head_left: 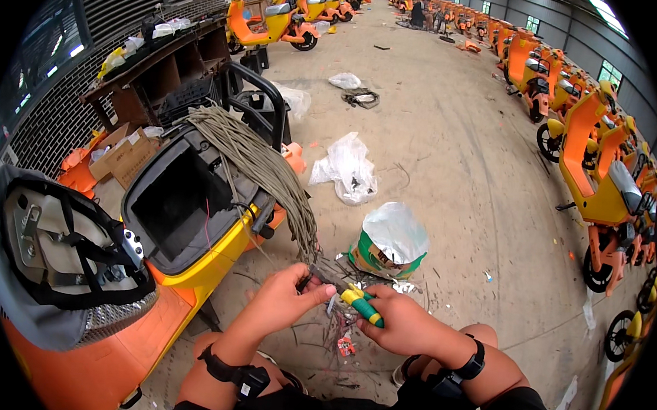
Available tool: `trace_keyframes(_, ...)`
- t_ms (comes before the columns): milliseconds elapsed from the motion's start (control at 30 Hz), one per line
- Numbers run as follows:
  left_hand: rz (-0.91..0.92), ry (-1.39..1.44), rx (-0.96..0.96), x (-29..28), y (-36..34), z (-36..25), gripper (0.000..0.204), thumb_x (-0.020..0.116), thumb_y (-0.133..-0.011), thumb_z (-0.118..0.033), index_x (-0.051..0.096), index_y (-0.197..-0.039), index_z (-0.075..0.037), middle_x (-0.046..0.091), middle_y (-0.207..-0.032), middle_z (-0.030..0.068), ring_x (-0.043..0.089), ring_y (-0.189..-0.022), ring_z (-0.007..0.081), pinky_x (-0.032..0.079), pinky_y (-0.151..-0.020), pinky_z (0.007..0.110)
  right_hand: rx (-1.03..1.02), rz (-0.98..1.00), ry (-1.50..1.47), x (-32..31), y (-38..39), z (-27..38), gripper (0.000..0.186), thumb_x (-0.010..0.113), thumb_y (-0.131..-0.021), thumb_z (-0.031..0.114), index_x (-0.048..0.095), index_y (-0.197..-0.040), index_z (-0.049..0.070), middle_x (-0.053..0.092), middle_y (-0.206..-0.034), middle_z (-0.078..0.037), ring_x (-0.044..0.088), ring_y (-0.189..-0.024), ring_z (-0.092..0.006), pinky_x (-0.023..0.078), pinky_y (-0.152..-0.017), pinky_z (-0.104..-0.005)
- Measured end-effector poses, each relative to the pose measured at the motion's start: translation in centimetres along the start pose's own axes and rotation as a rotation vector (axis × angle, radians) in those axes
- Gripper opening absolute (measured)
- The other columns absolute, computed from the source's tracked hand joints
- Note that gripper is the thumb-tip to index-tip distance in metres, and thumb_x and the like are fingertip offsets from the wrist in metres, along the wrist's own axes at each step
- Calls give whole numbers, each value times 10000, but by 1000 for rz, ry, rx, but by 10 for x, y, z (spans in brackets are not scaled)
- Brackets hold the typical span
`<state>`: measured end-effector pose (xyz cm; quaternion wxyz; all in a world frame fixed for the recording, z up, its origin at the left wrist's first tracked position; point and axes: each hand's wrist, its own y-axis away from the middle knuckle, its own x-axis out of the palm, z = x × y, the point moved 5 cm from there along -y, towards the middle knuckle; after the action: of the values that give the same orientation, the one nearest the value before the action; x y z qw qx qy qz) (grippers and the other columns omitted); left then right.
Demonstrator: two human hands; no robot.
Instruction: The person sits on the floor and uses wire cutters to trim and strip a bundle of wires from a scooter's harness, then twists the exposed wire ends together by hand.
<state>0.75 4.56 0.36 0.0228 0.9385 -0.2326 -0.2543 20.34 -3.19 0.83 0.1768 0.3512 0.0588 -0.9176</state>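
Observation:
My right hand [406, 320] is closed around the green and yellow handles of a pair of pliers [356, 298]. The dark jaws point up and left, toward my left hand [288, 295]. That hand is pinched round the lower end of a cable from the long grey-brown cable bundle [253, 153]; the exact spot between its fingers is partly hidden. Draped over a yellow and orange scooter [225, 263], the bundle crosses its open dark storage compartment [172, 204] and hangs down to my hands. Whether the jaws touch the cable cannot be made out.
Beyond my hands stands a green bag with a silvery lining [393, 242]. Dark cable scraps [321, 338] litter the floor below. The scooter's upturned seat [66, 258] is at left. A white plastic bag [347, 169] lies ahead; parked scooters [591, 159] line the right.

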Motion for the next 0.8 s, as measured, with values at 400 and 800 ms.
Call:
trace_keyframes(400, -76, -64, 78, 6, -1, -11, 472, 835, -805, -301, 431, -841, -60, 447, -714, 5, 404, -664, 95, 398, -568, 275, 11, -4, -213, 1, -4, -5, 274, 686, -875, 235, 648, -894, -36, 631, -1000, -221, 596, -1001, -384, 491, -869, -418)
trace_keyframes(800, -142, -55, 69, 7, -8, -7, 538, 864, -748, -373, 450, -815, -36, 493, -672, 67, 429, -611, 153, 415, -547, 334, 191, 64, -343, 0, -3, -3, 263, 672, -909, 286, 689, -943, 26, 653, -789, -137, 641, -709, -257, 513, -708, -370)
